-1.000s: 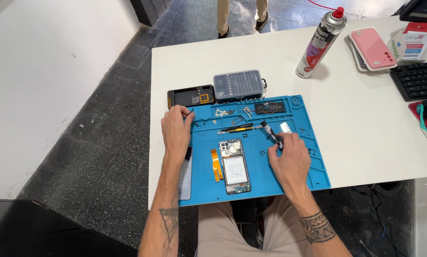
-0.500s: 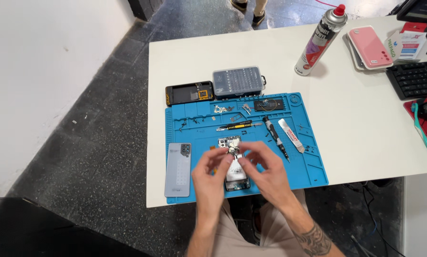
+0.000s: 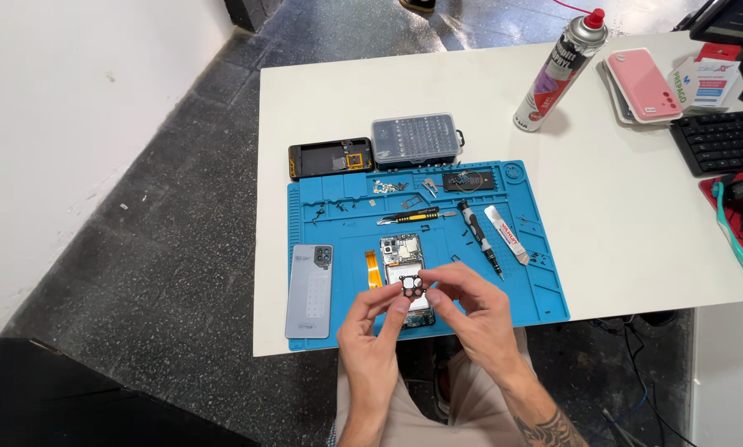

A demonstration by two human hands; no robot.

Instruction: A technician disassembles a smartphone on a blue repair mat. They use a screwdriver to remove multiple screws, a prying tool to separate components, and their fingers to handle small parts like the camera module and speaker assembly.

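Both hands meet over the near edge of the blue repair mat [image 3: 545, 281]. My left hand [image 3: 371, 335] and my right hand [image 3: 471, 310] pinch a small black camera-lens bezel [image 3: 412, 286] with several round holes between their fingertips. Just beneath it lies the opened phone [image 3: 403, 258] with its circuit board and battery showing, partly hidden by the fingers. An orange flex cable [image 3: 373, 269] lies beside it. The grey back cover [image 3: 310, 290] lies on the mat's left edge. A black precision screwdriver [image 3: 478, 237] and a white pry tool [image 3: 506, 234] lie to the right.
A black phone frame [image 3: 330, 157] and a clear bit case [image 3: 414, 139] sit behind the mat. Tweezers [image 3: 411, 218] and loose screws rest on the mat. A spray can [image 3: 560, 71], pink phone cases [image 3: 641, 83] and a keyboard [image 3: 723, 139] stand at the far right.
My hands left the screwdriver and the back cover, came together over the opened phone, and lifted the small black bezel toward the table's near edge.
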